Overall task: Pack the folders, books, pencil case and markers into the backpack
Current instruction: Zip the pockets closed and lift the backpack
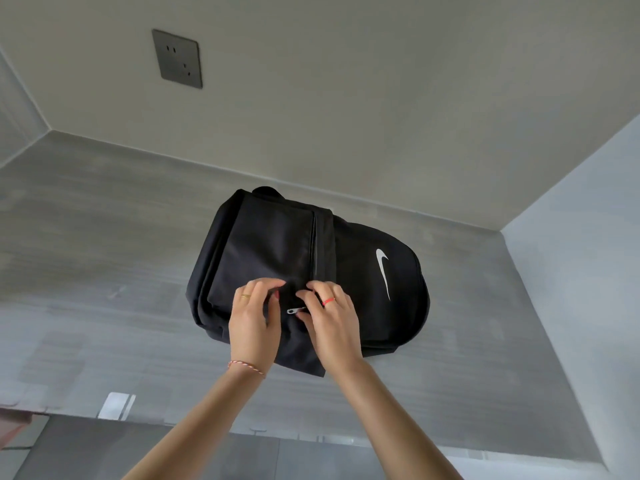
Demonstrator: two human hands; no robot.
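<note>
A black fabric backpack (pixel 304 271) with a white swoosh lies flat on the grey stone worktop (pixel 104 237) near the wall corner. The left hand (pixel 254 315) presses curled fingers on its front pocket; the right hand (pixel 330 322) pinches the small metal zipper pull (pixel 295 310)

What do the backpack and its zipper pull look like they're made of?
Backpack: probably woven synthetic fabric, matte black, creasing softly. Zipper pull: likely metal, silvery with a glint, pinched by the right hand.
</note>
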